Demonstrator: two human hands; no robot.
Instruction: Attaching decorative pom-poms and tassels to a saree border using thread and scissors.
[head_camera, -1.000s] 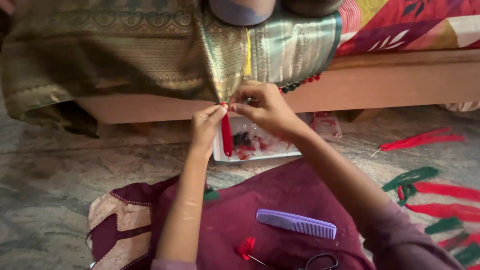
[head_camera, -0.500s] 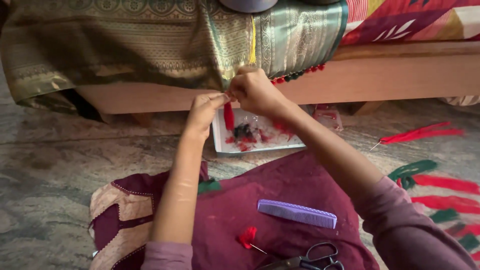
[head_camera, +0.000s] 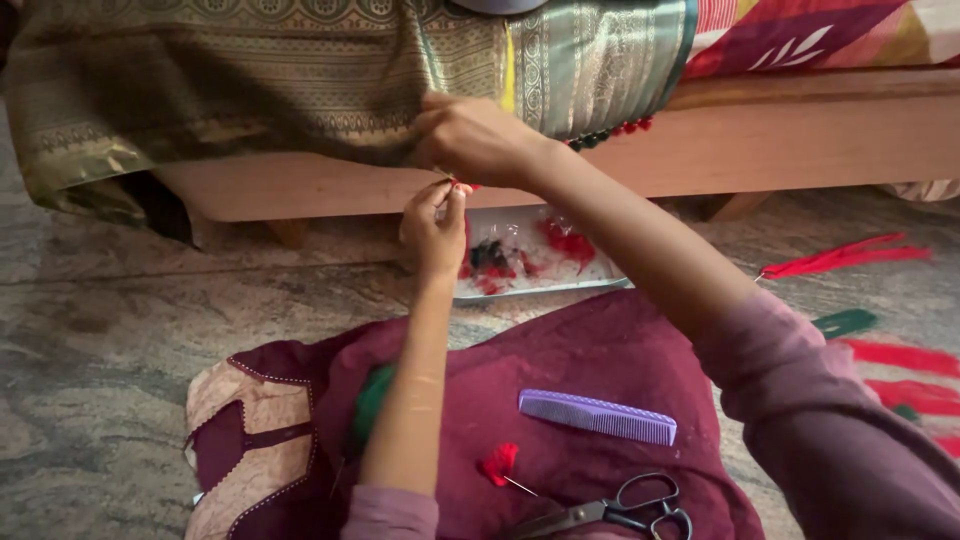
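A small red tassel (head_camera: 462, 186) hangs at the green-gold fabric's (head_camera: 300, 80) edge, draped over the bench.

One package shows: a flat, clear plastic packet (head_camera: 545, 262) lying on the stone floor (head_camera: 120, 330), just in front of the wooden bed frame (head_camera: 800, 140) and partly under its lower edge. It is roughly rectangular with a pale, shiny surface, and red and dark tufts of thread show through it. Its near edge touches the maroon cloth (head_camera: 600, 360) spread on the floor. No labels, signs or screens are in view.
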